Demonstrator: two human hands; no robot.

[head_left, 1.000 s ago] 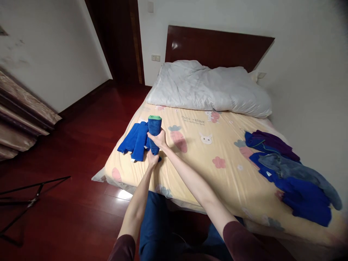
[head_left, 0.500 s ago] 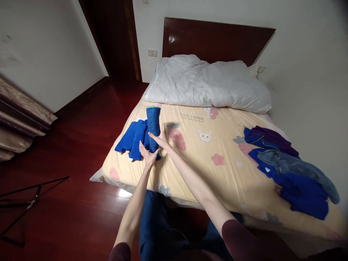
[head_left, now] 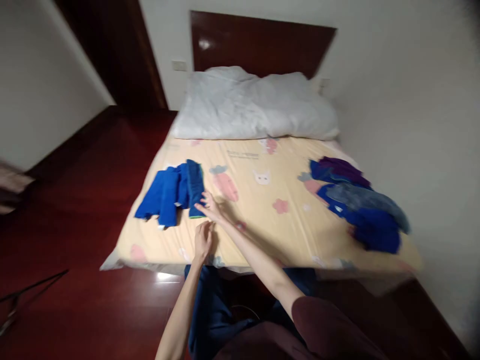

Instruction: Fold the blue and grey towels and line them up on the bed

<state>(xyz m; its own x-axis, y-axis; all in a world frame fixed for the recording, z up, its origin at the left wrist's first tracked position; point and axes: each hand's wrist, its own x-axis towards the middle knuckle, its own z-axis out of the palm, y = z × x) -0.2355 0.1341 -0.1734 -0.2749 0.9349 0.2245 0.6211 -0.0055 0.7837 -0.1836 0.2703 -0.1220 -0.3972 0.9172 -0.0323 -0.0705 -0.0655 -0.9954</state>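
Observation:
On the left of the bed, a folded dark blue cloth with green edging [head_left: 195, 187] lies long and narrow beside several brighter blue folded cloths [head_left: 169, 192]. My right hand [head_left: 210, 207] is at the near right end of the green-edged cloth, fingers spread; whether the fingertips touch it cannot be made out. Closer to the bed's front edge, my left hand [head_left: 203, 241] hovers over or rests on the sheet, its fingers loosely bent with nothing visible in them.
A loose heap of clothes, blue, purple and grey [head_left: 360, 200], lies on the bed's right side. Behind is a bunched white quilt [head_left: 255, 107] against the dark headboard [head_left: 262, 45]. Black metal legs [head_left: 33, 290] stand on the floor at left.
The green-edged cloth has been laid down against the other blue cloths, out of my hands' hold. My left hand has drawn back toward me. The view has swung right.

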